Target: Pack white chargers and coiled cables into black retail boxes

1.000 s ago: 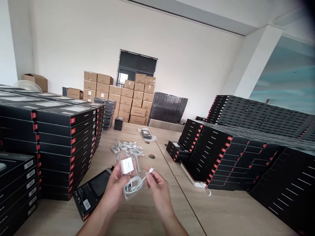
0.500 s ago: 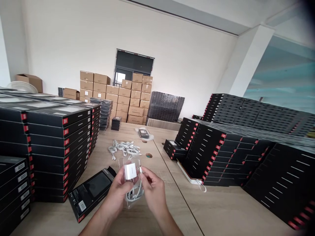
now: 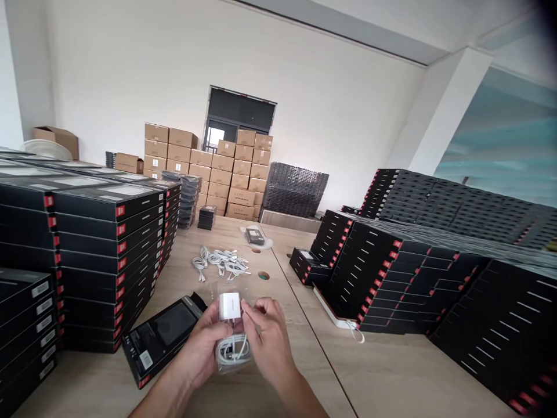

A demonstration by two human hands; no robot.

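A clear plastic tray (image 3: 223, 361) is tilted up in front of me, with my left hand (image 3: 201, 342) closed round its left side. In its upper part sits a white charger (image 3: 229, 306). Below the charger lies a coiled white cable (image 3: 235, 350). At the tray's right edge, beside the charger, my right hand (image 3: 267, 337) pinches what looks like a white end of the cable, mostly hidden by the fingertips. On the table left of my hands lies a black box (image 3: 163, 334), its far end flap raised.
Tall stacks of black boxes (image 3: 104, 255) stand at left, and more black boxes (image 3: 374, 267) at right. Beyond my hands are loose white cables (image 3: 221, 262), a table hole (image 3: 263, 276) and a bagged dark item (image 3: 255, 235). Brown cartons (image 3: 221, 177) are piled at the back.
The tray has turned to face me more, and the coiled cable shows more fully. My right fingertips have shifted slightly left, towards the charger. The view has moved a little.
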